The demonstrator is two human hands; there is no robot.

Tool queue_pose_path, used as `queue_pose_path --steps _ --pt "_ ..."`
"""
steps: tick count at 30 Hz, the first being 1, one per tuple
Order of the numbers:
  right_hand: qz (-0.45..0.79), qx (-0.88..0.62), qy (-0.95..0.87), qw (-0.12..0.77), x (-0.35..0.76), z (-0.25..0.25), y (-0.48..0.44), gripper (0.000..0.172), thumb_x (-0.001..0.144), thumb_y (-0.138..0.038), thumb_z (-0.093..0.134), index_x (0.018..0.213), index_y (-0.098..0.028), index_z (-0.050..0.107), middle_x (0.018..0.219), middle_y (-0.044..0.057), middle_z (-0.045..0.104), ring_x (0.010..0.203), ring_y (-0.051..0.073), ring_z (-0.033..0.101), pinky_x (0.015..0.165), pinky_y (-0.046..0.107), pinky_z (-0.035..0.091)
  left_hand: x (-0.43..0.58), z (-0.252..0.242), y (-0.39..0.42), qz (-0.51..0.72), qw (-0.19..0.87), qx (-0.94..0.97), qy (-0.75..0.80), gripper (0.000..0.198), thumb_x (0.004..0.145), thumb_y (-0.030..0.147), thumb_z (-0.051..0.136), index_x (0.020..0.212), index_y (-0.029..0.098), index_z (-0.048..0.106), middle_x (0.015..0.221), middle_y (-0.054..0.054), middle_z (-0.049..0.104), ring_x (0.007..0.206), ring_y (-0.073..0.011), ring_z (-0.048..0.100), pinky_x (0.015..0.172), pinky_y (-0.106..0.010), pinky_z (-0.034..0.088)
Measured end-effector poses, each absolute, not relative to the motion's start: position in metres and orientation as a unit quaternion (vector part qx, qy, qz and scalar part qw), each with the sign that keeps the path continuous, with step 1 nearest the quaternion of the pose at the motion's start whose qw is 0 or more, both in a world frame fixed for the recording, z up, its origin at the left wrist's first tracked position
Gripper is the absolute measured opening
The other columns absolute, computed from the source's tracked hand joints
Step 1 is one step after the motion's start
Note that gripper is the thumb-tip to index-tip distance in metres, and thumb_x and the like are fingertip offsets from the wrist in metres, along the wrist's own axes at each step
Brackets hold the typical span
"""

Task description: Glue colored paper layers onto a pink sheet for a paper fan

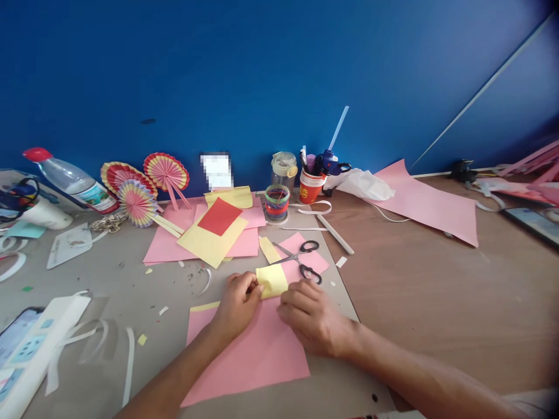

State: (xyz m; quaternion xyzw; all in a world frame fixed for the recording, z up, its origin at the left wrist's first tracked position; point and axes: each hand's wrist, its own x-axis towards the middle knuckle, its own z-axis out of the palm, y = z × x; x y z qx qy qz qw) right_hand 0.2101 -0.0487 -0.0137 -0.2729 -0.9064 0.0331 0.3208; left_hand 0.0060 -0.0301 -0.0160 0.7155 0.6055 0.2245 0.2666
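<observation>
A small yellow piece of paper (271, 279), curved or folded over, is between my two hands. My left hand (239, 301) is closed, thumb and fingers pinching its left edge. My right hand (313, 316) has its fingers curled at the lower right corner of the paper, fingertips mostly hidden. Under both hands lies a large pink sheet (253, 361) with a yellow strip along its top edge. Just beyond the hands, scissors (293, 256) with black handles rest slightly spread on a smaller pink piece (321, 260), beside a narrow yellow piece (268, 249).
A red square (220, 216) tops stacked yellow and pink papers. Folded paper fans (166, 171) and a tilted bottle (82, 183) stand at the back left. Behind are a jar (283, 166), tape rolls (276, 203) and a red cup (311, 186). A power strip (37, 349) lies left.
</observation>
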Motion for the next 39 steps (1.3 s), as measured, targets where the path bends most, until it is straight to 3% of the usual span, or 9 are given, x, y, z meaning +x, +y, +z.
queue_pose_path --steps 4,6,9,12,17,30,39 --pt "0.056 -0.265 -0.934 0.234 0.204 -0.024 -0.053 0.018 0.083 -0.008 0.043 0.089 -0.016 0.058 0.092 0.009 0.060 0.085 0.020 0.051 0.075 0.035 0.040 0.006 -0.025 -0.027 0.255 0.245 0.735 0.579 0.013 0.083 0.026 0.046 0.071 0.022 0.046 0.066 0.000 0.058 0.069 -0.0181 0.053 0.069 -0.033 0.043" --pt "0.058 -0.263 -0.938 0.218 0.201 -0.027 -0.055 0.018 0.085 -0.010 0.042 0.091 -0.015 0.058 0.099 0.010 0.060 0.091 0.021 0.051 0.079 0.036 0.041 0.006 -0.031 -0.024 0.277 0.254 0.731 0.570 0.004 0.083 0.023 0.046 0.084 0.021 0.051 0.066 0.001 0.060 0.069 -0.0177 0.055 0.070 -0.033 0.045" --pt "0.050 -0.254 -0.943 0.208 0.199 -0.030 -0.058 0.019 0.087 -0.012 0.043 0.096 -0.015 0.059 0.107 0.011 0.060 0.103 0.023 0.050 0.089 0.040 0.040 0.005 -0.036 -0.020 0.318 0.258 0.722 0.557 0.030 0.084 0.019 0.046 0.114 0.019 0.046 0.063 0.005 0.058 0.067 -0.0160 0.058 0.073 -0.033 0.047" --pt "0.043 -0.262 -0.943 0.203 0.199 -0.033 -0.061 0.021 0.088 -0.015 0.046 0.103 -0.013 0.060 0.113 0.013 0.060 0.110 0.026 0.049 0.096 0.043 0.038 0.006 -0.039 -0.015 0.332 0.219 0.741 0.541 0.043 0.084 0.015 0.045 0.126 0.017 0.039 0.063 0.006 0.058 0.066 -0.0149 0.057 0.081 -0.035 0.046" --pt "0.044 -0.271 -0.943 0.188 0.199 -0.033 -0.062 0.022 0.086 -0.015 0.050 0.105 -0.012 0.061 0.118 0.014 0.059 0.117 0.026 0.048 0.104 0.044 0.035 0.005 -0.041 -0.011 0.316 0.126 0.787 0.515 0.040 0.086 0.014 0.046 0.126 0.017 0.041 0.065 0.004 0.059 0.070 -0.0172 0.057 0.084 -0.038 0.042" --pt "0.016 -0.321 -0.929 0.185 0.200 -0.035 -0.067 0.028 0.087 -0.017 0.050 0.113 -0.014 0.059 0.127 0.016 0.057 0.130 0.032 0.041 0.106 0.053 0.034 0.006 -0.037 -0.007 0.267 0.044 0.826 0.494 0.037 0.089 0.014 0.043 0.126 0.017 0.042 0.069 0.000 0.063 0.073 -0.0209 0.057 0.078 -0.038 0.044" --pt "0.030 -0.326 -0.926 0.187 0.199 -0.038 -0.064 0.028 0.088 -0.019 0.051 0.114 -0.014 0.060 0.127 0.015 0.058 0.132 0.030 0.039 0.109 0.053 0.031 -0.007 -0.029 -0.023 0.287 0.021 0.849 0.443 0.023 0.087 0.008 0.042 0.098 0.019 0.058 0.090 -0.007 0.061 0.090 -0.0211 0.054 0.085 -0.039 0.046"
